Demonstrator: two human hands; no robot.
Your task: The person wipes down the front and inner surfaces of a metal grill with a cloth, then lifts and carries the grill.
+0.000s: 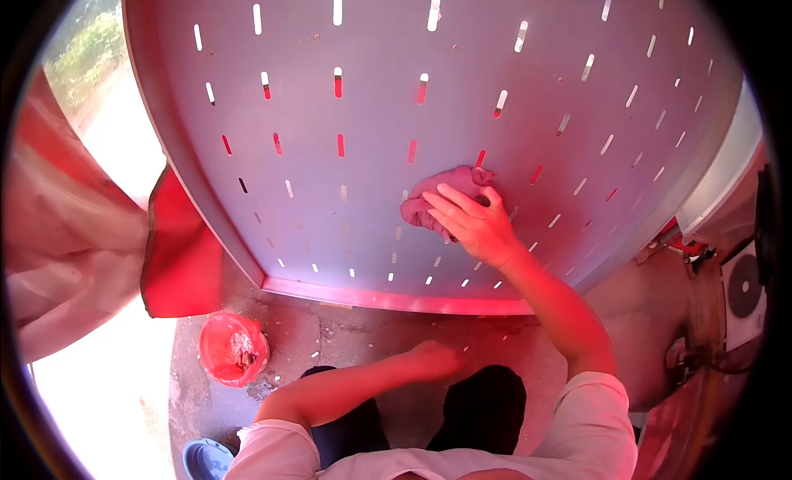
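Note:
A large grey-violet metal panel [371, 108] with rows of narrow slots stands tilted in front of me. My right hand [474, 224] presses a crumpled purple-red cloth [433, 195] against the panel's surface, its fingers lying over the cloth. Below the panel's lower edge, my left hand [437, 360] hangs in front of my knees, apart from the panel. Its fingers look curled into a loose fist, and nothing shows sticking out of it.
A red bucket [233, 349], its contents unclear, stands on the floor at left. Nearer me is a blue basin [208, 459]. Red sheeting [181, 249] hangs beside the panel's left edge. A white unit with a round fan grille [744, 283] stands at right.

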